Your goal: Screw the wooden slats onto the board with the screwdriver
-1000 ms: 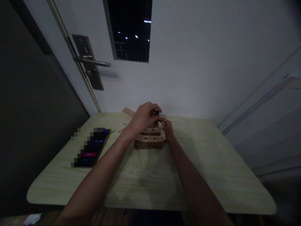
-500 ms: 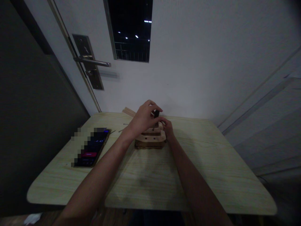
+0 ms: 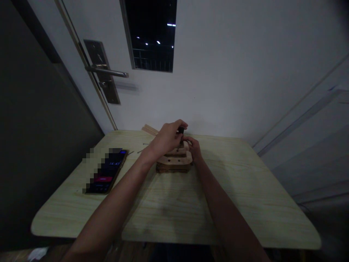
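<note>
At the left of the pale wood-grain tabletop [image 3: 245, 182] lies a smartphone [image 3: 110, 169], its screen lit; it looks rigid and smooth-faced, best lifted by its long edges. Just beyond its right edge are scattered thin screws or nails [image 3: 140, 151], too small to tell which; they would be light, stiff and quick to roll, so a fingertip pinch suits them. Behind these, near the far edge, lie pale wooden strips [image 3: 149, 129], probably light and stiff, easy to pick up by their free ends. Next comes the left hand [image 3: 167, 137], its fingers curled around a short black handle [image 3: 181, 130] that stands roughly upright over the woodwork; it seems firm enough to pinch from both sides, though its lower end is hidden. Below it, at the middle of the table, sits the wooden assembly: a pale curved wooden piece [image 3: 173, 160] with two dark holes, another pale piece behind it, and a darker brown block [image 3: 173, 168] underneath. The wood looks hard and modest in weight, with rounded ends that give a steady hold; the thin curved arms might split if squeezed hard near the holes. At its right end is the right hand [image 3: 194, 148], bent-fingered against the pale pieces; I cannot tell whether it grips or merely steadies them.
</note>
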Action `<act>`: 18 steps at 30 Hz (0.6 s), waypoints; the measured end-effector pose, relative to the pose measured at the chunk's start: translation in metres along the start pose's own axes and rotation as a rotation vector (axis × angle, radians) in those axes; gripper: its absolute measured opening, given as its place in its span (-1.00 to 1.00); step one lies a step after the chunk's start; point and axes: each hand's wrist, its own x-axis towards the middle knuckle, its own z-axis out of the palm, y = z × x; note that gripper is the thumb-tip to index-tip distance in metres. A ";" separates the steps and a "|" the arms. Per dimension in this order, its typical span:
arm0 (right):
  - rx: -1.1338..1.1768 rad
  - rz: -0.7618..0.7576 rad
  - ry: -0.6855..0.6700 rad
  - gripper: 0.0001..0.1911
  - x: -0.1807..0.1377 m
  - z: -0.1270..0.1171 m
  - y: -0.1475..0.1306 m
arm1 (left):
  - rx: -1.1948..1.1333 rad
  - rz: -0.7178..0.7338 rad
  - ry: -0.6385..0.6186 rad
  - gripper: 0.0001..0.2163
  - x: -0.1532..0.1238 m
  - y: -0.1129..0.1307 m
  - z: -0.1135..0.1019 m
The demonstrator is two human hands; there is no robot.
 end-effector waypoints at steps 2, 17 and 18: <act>0.004 0.005 -0.005 -0.83 0.000 -0.001 0.001 | 0.036 0.004 -0.027 -0.73 -0.001 0.001 -0.003; 0.009 0.023 0.006 -0.82 -0.003 0.002 -0.001 | 0.120 0.083 0.084 -0.95 0.003 -0.004 0.002; 0.004 0.023 0.008 -0.83 -0.003 0.002 -0.001 | 0.119 0.080 0.081 -0.94 0.003 -0.003 0.002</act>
